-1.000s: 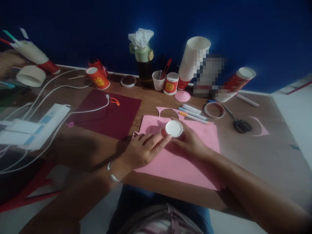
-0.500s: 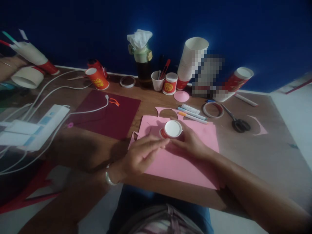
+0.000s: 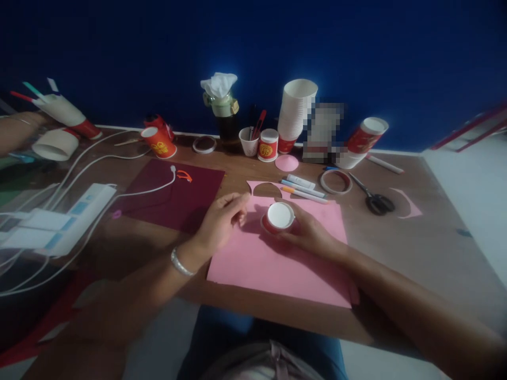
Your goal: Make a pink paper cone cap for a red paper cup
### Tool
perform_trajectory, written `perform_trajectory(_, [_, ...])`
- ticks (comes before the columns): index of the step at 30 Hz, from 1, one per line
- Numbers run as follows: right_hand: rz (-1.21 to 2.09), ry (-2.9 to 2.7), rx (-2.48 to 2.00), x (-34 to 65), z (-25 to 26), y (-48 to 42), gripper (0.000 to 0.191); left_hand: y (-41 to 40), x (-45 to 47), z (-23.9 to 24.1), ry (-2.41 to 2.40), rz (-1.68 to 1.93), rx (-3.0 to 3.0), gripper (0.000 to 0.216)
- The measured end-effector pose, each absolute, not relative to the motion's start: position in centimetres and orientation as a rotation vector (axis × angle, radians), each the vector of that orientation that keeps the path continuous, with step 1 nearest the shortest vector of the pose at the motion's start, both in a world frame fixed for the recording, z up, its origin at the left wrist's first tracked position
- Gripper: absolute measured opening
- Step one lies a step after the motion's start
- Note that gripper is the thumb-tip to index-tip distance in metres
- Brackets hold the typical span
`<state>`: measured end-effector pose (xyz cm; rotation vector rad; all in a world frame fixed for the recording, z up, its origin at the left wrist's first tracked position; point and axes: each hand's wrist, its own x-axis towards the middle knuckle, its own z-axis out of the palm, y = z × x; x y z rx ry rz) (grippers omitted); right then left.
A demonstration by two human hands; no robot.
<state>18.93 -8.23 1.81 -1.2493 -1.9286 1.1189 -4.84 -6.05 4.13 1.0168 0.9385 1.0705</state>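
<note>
A short paper cup [image 3: 280, 215] stands upside down, its white base up and a red band showing at its side. My right hand [image 3: 311, 232] curls round its right side, holding it on a pink paper sheet [image 3: 277, 274]. To the left of the cup, apart from it, my left hand [image 3: 225, 216] hovers over the sheet's upper left edge. Its fingers are loosely bent and nothing shows between them. A cut-out pink paper piece [image 3: 250, 186] lies just beyond the sheet.
Markers [image 3: 304, 194], a tape roll [image 3: 336, 181] and scissors [image 3: 378, 203] lie beyond and right. Stacked cups [image 3: 297, 111], a pink cone [image 3: 287, 162] and a bottle [image 3: 225, 119] line the wall. Left are maroon paper [image 3: 174, 195], a power strip [image 3: 83, 216] and another person's hand [image 3: 24, 129].
My left hand has moved away from the cup, up and to the left, and its fingers have bent. My right hand still holds the cup. The view has shifted slightly.
</note>
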Motion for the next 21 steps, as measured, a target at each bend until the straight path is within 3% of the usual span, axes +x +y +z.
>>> perform_trajectory(2, [1.037,-2.009,-1.242,19.7,1.9,-8.4,0.073,-4.6,-4.1,3.9,0.964,1.092,1.088,0.047])
perform_trajectory(5, [0.834,-2.115,-1.266,21.5,2.4,-8.1,0.072,-2.2,-2.8,3.4,0.957,1.072,1.1,0.021])
perform_trajectory(8, [0.667,-2.166,-1.405,22.8,4.0,-6.1,0.042,0.4,-1.4,2.7,1.003,1.102,1.095,0.012])
perform_trajectory(10, [0.467,-2.257,-1.517,22.8,5.3,-3.6,0.032,1.8,-0.6,2.2,1.054,1.097,1.139,0.011])
perform_trajectory(13, [0.079,-2.398,-1.811,21.6,6.3,0.9,0.04,3.2,0.3,1.2,1.103,1.129,1.205,0.009])
perform_trajectory(18, [0.039,-2.526,-1.947,19.4,5.6,6.9,0.056,3.4,0.3,-0.2,1.107,1.145,1.263,0.01])
perform_trajectory(21, [0.07,-2.59,-1.998,18.5,5.2,8.7,0.055,3.3,0.0,-0.7,1.094,1.133,1.291,0.008])
